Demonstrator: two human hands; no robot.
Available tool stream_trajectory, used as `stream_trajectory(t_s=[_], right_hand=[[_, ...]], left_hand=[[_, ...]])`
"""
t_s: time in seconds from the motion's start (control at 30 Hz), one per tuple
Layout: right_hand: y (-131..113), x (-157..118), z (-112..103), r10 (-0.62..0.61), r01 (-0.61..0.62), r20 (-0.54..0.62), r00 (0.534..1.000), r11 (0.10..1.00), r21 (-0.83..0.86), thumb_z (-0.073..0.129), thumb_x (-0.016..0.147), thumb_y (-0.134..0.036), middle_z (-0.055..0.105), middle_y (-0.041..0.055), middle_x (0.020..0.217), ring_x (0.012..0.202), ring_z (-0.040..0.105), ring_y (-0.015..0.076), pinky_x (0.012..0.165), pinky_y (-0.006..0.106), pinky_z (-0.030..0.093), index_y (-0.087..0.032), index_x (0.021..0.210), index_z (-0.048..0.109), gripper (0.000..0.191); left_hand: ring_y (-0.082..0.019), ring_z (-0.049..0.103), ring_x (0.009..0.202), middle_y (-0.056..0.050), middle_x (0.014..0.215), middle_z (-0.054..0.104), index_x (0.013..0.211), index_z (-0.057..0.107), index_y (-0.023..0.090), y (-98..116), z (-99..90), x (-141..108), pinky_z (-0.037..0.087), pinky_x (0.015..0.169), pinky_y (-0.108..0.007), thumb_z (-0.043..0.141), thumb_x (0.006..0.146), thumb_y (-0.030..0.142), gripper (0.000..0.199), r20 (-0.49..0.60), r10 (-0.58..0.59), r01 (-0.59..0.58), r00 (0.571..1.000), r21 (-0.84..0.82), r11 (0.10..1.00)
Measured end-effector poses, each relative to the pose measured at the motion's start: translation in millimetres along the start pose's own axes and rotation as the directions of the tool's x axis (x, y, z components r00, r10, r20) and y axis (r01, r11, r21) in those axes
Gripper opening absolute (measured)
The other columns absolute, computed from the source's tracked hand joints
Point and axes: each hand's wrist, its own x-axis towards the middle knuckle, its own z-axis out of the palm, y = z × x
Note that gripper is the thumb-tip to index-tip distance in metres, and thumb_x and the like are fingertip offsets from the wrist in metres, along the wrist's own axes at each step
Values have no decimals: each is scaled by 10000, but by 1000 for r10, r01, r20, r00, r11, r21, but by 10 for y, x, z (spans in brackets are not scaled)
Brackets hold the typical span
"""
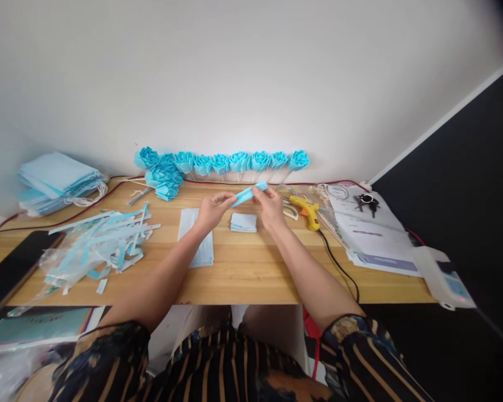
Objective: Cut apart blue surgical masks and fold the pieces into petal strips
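Note:
A narrow folded strip of blue face-mask fabric (246, 195) is stretched between my two hands above the table. My left hand (213, 211) pinches its left end, and my right hand (270, 207) pinches the other end, which sits a little higher. Below the strip lies a small stack of pale blue cut squares (243, 222). Flat pale blue mask pieces (202, 245) lie beside and partly under my left wrist. Right of my right hand rests a yellow hot glue gun (310, 211), next to white-handled scissors (290, 212) partly hidden by that hand.
Blue fabric flowers (240, 162) line the wall, bunched at the left. Stacked masks (58, 178), cut scraps (104, 240) and a phone (19, 268) occupy the left side. Papers (373, 237), keys (366, 202) and a white power strip (442, 276) are at right. The glue gun's black cord (339, 259) trails forward.

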Motion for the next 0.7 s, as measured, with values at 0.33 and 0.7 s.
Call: stream_trajectory(t_s=[0.33, 0.7], right_hand=[[-65, 73, -86, -25, 27, -70, 997, 999, 39, 788, 638, -457, 600, -40, 741, 647, 556, 86, 554, 199, 482, -226, 763, 607, 319], [-6, 51, -71, -44, 42, -16, 999, 993, -110, 730, 685, -523, 571, -36, 710, 656, 564, 111, 541, 213, 479, -233, 804, 563, 355]], left_hand=[[-174, 640, 694, -36, 736, 724, 790, 724, 161, -23, -29, 41, 462, 670, -276, 798, 624, 517, 399, -24, -91, 89, 996, -52, 995], [-110, 620, 682, 17, 719, 631, 802, 585, 176, -33, -49, 72, 463, 682, -231, 739, 714, 452, 328, -156, -129, 80, 979, -291, 954]])
